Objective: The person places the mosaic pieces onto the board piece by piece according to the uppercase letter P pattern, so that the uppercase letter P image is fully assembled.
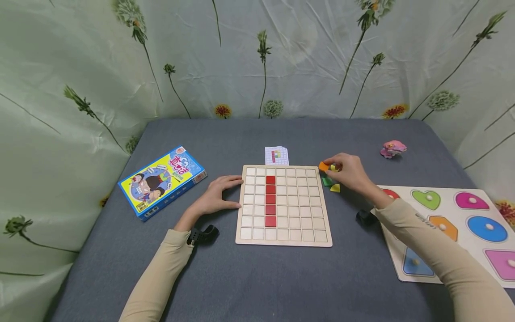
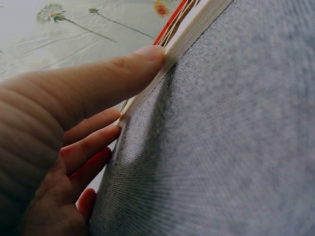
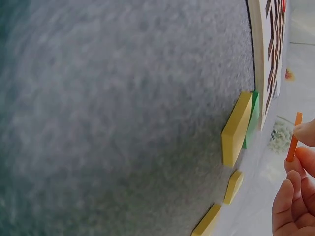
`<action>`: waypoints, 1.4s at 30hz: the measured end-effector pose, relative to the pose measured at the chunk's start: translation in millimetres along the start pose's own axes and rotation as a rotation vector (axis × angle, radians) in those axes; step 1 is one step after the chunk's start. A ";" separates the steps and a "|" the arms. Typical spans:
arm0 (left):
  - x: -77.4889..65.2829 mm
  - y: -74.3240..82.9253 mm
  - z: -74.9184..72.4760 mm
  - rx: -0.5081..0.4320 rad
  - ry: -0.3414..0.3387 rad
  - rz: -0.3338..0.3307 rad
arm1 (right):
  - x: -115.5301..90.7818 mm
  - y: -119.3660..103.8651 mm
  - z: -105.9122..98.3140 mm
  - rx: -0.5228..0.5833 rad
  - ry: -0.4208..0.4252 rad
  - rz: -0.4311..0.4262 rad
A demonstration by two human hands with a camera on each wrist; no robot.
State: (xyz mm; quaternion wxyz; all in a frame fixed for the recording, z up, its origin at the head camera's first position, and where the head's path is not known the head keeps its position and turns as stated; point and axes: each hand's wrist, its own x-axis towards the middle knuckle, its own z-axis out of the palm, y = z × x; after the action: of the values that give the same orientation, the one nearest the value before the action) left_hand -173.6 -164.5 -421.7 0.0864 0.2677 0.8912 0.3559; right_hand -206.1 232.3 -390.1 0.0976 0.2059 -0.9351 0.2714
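A light wooden grid board (image 1: 283, 243) lies flat before me, with a column of several red square tiles (image 1: 270, 199) in its cells. My left hand (image 1: 213, 197) touches the board's left edge, thumb (image 2: 142, 61) and fingertips against the side, fingers fairly straight. Just past the board's upper right corner, my right hand (image 1: 349, 172) pinches a thin orange tile (image 3: 294, 140) between thumb and fingers. Under and beside that hand lie green tiles (image 1: 327, 181) and yellow tiles (image 1: 335, 188), partly hidden by it in the head view.
A small printed pattern card (image 1: 276, 155) sits behind the board. To the left is a blue and yellow box (image 1: 162, 183). At right, a shape puzzle board (image 1: 447, 201) with knobbed pieces lies under my right forearm, and a pink toy figure (image 1: 393, 148) stands behind it.
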 end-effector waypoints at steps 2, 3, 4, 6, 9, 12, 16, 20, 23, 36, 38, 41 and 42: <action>-0.2 -0.8 0.4 0.003 0.000 0.003 | 0.1 -1.9 1.4 0.008 -0.009 -0.017; -0.2 -1.2 0.5 0.004 0.000 0.004 | 0.4 -3.1 2.1 0.013 -0.014 -0.028; -0.2 -1.3 0.4 0.004 -0.001 0.004 | 0.9 -4.2 2.8 0.019 -0.019 -0.036; 0.1 -1.2 0.0 0.006 -0.001 0.004 | 2.0 -6.9 4.1 0.030 -0.026 -0.050; 0.3 0.0 -1.0 0.003 0.002 0.007 | 4.3 -11.1 6.6 0.053 -0.035 -0.066; 0.3 0.1 -1.3 0.005 0.004 0.006 | 5.5 -15.8 9.2 0.072 -0.042 -0.073; 0.5 -1.0 -0.8 0.018 0.002 0.001 | 5.7 -22.1 12.9 0.074 -0.053 -0.091; 1.1 0.3 -0.9 0.008 0.004 0.002 | 7.2 -28.9 16.5 0.066 -0.055 -0.113; 1.6 0.7 -1.0 0.000 0.008 0.003 | 8.8 -33.9 18.9 0.076 -0.062 -0.117; 0.0 0.1 0.4 0.008 0.008 -0.003 | 15.6 -48.0 30.0 0.138 -0.138 -0.100; 0.0 0.2 0.4 0.004 0.010 -0.002 | 16.7 -49.2 31.7 0.141 -0.143 -0.096; -0.2 -0.1 0.4 0.002 0.010 0.000 | 17.6 -51.5 34.3 0.137 -0.165 -0.089; -0.3 -0.4 0.6 0.004 0.008 0.001 | 17.7 -51.9 35.4 0.137 -0.173 -0.088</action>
State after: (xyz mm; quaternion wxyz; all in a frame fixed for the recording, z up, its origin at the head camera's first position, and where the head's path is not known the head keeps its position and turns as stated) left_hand -173.4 -164.6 -422.4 0.0820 0.2666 0.8921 0.3555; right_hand -201.7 167.2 -390.1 0.0140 0.2758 -0.9094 0.3111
